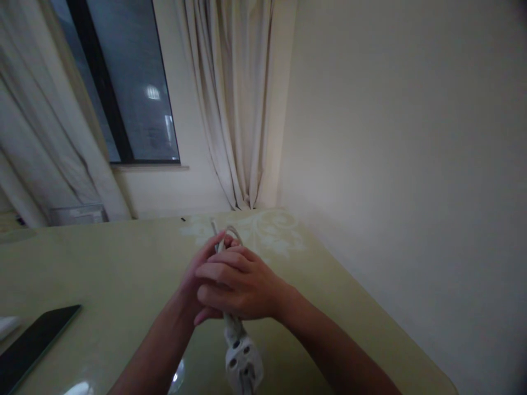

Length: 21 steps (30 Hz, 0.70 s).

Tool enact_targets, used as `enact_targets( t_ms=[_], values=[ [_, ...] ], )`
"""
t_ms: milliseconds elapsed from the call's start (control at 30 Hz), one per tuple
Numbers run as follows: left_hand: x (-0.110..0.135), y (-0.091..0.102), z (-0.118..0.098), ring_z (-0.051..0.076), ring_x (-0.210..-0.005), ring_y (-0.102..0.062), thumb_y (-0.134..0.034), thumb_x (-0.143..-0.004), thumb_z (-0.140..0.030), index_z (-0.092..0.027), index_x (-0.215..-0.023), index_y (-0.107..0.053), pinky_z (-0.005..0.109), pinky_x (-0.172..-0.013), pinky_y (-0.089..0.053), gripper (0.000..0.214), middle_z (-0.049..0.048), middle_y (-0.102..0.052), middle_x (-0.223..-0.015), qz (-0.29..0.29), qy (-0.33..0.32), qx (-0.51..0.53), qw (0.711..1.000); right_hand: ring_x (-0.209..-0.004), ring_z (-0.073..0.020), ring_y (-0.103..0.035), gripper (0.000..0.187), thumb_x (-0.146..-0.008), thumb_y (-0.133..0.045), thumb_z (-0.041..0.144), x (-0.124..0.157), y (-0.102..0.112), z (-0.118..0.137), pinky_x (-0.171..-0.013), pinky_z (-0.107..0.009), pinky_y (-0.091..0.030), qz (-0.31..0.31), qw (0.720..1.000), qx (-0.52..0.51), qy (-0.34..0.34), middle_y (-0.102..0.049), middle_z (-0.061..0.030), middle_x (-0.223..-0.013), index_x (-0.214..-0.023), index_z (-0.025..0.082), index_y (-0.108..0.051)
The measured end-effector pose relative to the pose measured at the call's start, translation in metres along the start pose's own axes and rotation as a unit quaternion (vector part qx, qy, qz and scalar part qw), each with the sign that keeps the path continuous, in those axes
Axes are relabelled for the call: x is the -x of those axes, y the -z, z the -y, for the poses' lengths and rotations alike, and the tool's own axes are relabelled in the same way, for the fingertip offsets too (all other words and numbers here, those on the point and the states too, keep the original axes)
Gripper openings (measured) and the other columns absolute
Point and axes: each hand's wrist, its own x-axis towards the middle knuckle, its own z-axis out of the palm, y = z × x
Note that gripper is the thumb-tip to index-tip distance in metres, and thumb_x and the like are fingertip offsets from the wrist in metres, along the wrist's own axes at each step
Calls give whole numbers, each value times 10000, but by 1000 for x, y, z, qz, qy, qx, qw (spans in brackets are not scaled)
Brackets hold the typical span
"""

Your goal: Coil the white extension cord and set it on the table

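Pale curtains (234, 99) hang on either side of a dark-framed window (132, 82), a plain wall (403, 137) stands to the right, and a greenish table (115, 263) bears a dark flat slab (39, 340), a white object (6, 326) beside it and a small black bit (183, 219) near the far edge

Cable (234, 328) over table (115, 274) (flat slab (39, 345) at left), window (132, 82) behind.

From my remote post I recorded the left hand (194, 278) and right hand (245, 285) as bare. The left forearm (158, 345) and right forearm (329, 341) were bare too, both widening toward the view's lower edge.
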Motion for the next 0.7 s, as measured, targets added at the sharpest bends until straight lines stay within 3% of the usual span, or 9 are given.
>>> enact_targets(
  t_ms=[100, 200, 267, 333, 400, 500, 567, 633, 700],
  values=[
    [-1, 3, -19, 102, -555, -579, -683, -951, -399, -202, -802, -576, 224, -532, -562, 269, -28, -553, -693, 24, 37, 108, 993, -1322, -198, -513, 124, -1039, -673, 334, 6, -2, -8, -1124, -350, -438, -18, 998, 46, -29, -697, -20, -1366, -1125, 284, -747],
    [-2, 7, -34, 59, -498, -506, -686, -964, -229, -180, -811, -557, 157, -477, -486, 206, -76, -464, -638, 9, 23, 225, 974, -1300, -194, -545, 253, -1044, -623, 185, 8, 3, -14, -1078, -349, -471, -13, 997, 32, -72, -694, -37, -1390, -1247, 300, -721],
    [-4, 10, -39, 58, -516, -517, -677, -972, -165, -176, -799, -541, 151, -511, -497, 220, -83, -440, -629, -14, -8, 240, 971, -1240, -204, -594, 325, -1027, -572, 107, 4, 11, -13, -1059, -365, -494, -36, 991, -26, -126, -701, -82, -1360, -1281, 261, -705],
    [-6, 12, -39, 66, -546, -535, -683, -978, -160, -178, -796, -536, 156, -553, -515, 234, -77, -448, -639, -32, -34, 229, 972, -1096, -203, -662, 254, -1024, -549, 132, -3, 18, -5, -985, -357, -537, -80, 963, -142, -216, -744, -105, -1187, -1197, 203, -721],
    [-7, 12, -37, 78, -573, -546, -703, -978, -186, -183, -805, -541, 162, -565, -510, 237, -67, -463, -655, -45, -56, 213, 974, -865, -175, -695, 230, -1066, -528, 275, -9, 20, 6, -831, -316, -571, -69, 893, -311, -319, -754, -75, -947, -1036, 178, -734],
    [-7, 9, -32, 82, -581, -523, -745, -962, -238, -188, -798, -535, 162, -557, -480, 270, -62, -454, -664, -45, -99, 205, 973, -635, -151, -668, 559, -1063, -476, 623, -11, 7, 18, -627, -273, -543, 61, 729, -515, -447, -718, -55, -744, -872, 160, -723],
    [-5, 4, -30, 77, -574, -494, -760, -954, -260, -187, -794, -530, 163, -555, -463, 289, -62, -448, -669, -34, -125, 203, 971, -617, -170, -684, 746, -958, -466, 828, -8, -9, 19, -600, -280, -549, 111, 630, -569, -518, -718, -81, -721, -858, 134, -723],
    [-2, -1, -30, 77, -569, -475, -761, -956, -292, -189, -810, -535, 170, -555, -455, 289, -62, -452, -671, -28, -144, 193, 970, -645, -195, -713, 892, -884, -390, 941, -5, -24, 14, -621, -302, -571, 110, 533, -606, -580, -735, -113, -741, -871, 116, -727],
    [0, -6, -29, 79, -543, -445, -742, -973, -377, -196, -828, -539, 173, -537, -438, 308, -69, -441, -644, -33, -162, 181, 969, -702, -215, -744, 1013, -892, -209, 962, -3, -34, 9, -658, -323, -588, 97, 419, -663, -613, -759, -151, -800, -897, 97, -737]
  ],
)
